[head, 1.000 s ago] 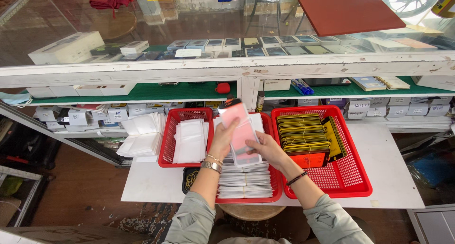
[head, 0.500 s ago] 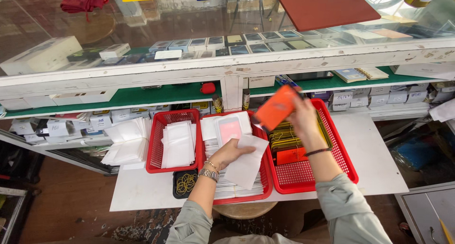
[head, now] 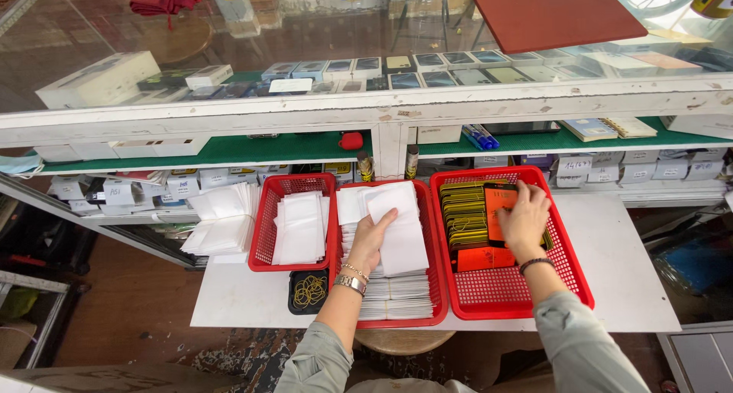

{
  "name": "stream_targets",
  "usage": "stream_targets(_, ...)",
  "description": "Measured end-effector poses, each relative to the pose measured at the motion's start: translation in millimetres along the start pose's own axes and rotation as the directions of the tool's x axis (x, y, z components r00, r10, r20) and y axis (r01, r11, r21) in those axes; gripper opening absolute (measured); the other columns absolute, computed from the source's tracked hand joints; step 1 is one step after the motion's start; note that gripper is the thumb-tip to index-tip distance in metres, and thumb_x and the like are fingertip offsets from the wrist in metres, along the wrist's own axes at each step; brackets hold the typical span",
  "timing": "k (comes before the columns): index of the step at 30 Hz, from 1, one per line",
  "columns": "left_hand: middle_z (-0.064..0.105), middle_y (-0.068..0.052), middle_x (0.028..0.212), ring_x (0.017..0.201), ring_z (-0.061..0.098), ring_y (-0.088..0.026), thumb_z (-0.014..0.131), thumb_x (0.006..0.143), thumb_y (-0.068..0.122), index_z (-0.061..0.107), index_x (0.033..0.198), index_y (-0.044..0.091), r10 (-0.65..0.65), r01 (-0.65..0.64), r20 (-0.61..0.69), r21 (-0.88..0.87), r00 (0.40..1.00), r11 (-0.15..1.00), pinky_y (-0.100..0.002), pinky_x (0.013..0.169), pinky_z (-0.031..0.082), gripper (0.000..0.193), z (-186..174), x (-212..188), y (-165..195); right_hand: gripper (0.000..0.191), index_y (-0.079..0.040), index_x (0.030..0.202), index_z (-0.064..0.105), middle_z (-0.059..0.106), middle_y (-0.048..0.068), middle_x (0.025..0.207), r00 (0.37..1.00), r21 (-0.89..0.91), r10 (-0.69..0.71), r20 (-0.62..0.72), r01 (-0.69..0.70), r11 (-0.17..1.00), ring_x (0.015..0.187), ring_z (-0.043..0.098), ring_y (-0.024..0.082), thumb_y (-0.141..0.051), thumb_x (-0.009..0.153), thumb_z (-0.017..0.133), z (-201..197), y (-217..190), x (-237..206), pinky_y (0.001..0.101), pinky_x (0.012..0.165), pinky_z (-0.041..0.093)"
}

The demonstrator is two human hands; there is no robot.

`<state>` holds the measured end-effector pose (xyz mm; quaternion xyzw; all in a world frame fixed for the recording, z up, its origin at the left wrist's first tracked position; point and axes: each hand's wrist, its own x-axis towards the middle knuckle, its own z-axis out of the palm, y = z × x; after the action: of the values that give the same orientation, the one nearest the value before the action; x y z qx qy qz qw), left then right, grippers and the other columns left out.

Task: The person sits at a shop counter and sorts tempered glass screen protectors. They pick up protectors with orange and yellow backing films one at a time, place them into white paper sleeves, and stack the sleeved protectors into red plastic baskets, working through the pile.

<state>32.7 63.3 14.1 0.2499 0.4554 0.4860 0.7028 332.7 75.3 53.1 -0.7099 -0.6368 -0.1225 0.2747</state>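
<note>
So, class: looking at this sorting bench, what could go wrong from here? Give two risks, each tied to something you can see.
1. The left hand holds a loose white sleeve over the middle basket; the white stack under it is fanned and may slide.
2. The right hand presses an orange card onto packs in the right basket; the tilted row could topple.

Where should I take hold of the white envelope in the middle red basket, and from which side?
Grip the white envelope by its near left edge, coming from the person's side, probably thumb over, fingers under. It lies flat and tilted on the stack in the middle red basket, and the left hand already holds it there. Its other edges lie flat.
</note>
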Motion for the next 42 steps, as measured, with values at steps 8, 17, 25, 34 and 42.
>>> stream_targets(8,0.075,-0.014,0.113,0.098,0.072,-0.022,0.077,0.087,0.023,0.069,0.117,0.001,0.098,-0.121,-0.185,-0.113,0.978,0.986,-0.035,0.081,0.060,0.039,17,8,20,0.037,0.003,0.105,0.072,0.076,0.012,0.093,0.448,0.533,-0.292,0.845,-0.652,0.540,0.083,0.070,0.020,-0.031,0.092,0.074,17,-118,-29,0.0302,0.073,0.058)
stream_targets(17,0.073,-0.019,0.112,0.092,0.072,-0.023,0.061,0.094,0.018,0.059,0.125,-0.003,0.162,-0.057,-0.557,0.202,0.815,0.978,-0.036,0.076,0.056,0.038,-106,10,89,0.027,-0.005,0.098,0.073,0.076,0.007,0.082,0.640,0.602,-0.244,0.729,-0.427,0.675,0.073,0.073,0.015,-0.031,0.091,0.066,12,-102,-32,0.0282,0.068,0.062)
stream_targets(25,0.068,-0.026,0.127,0.119,0.064,-0.041,0.074,0.077,0.013,0.057,0.136,0.002,0.524,0.170,-0.464,0.842,0.715,0.513,-0.046,0.106,0.049,0.063,-149,-2,96,0.079,0.004,0.107,0.056,0.070,0.021,0.093,0.855,0.197,-0.183,0.485,0.097,0.976,0.090,0.070,0.035,-0.065,0.078,0.078,21,-151,-63,0.0423,0.070,0.058)
stream_targets(34,0.043,-0.024,0.154,0.143,0.040,-0.034,0.076,0.083,0.012,0.034,0.155,-0.001,0.753,-0.134,-0.309,0.876,0.581,0.463,-0.050,0.118,0.034,0.084,-80,0,63,0.047,0.001,0.110,0.063,0.076,0.018,0.092,0.739,0.417,0.059,0.671,-0.442,0.794,0.083,0.075,0.031,-0.033,0.082,0.079,47,-121,-56,0.0401,0.075,0.058)
stream_targets(42,0.058,-0.010,0.142,0.122,0.062,-0.019,0.070,0.092,0.020,0.039,0.152,0.010,0.197,-0.191,0.101,-0.066,0.975,0.979,-0.034,0.101,0.053,0.069,-2,29,45,0.021,0.001,0.110,0.060,0.072,0.008,0.097,0.737,0.732,-0.091,0.670,-0.635,0.248,0.088,0.067,0.014,-0.014,0.097,0.067,18,-114,-39,0.0293,0.079,0.054)
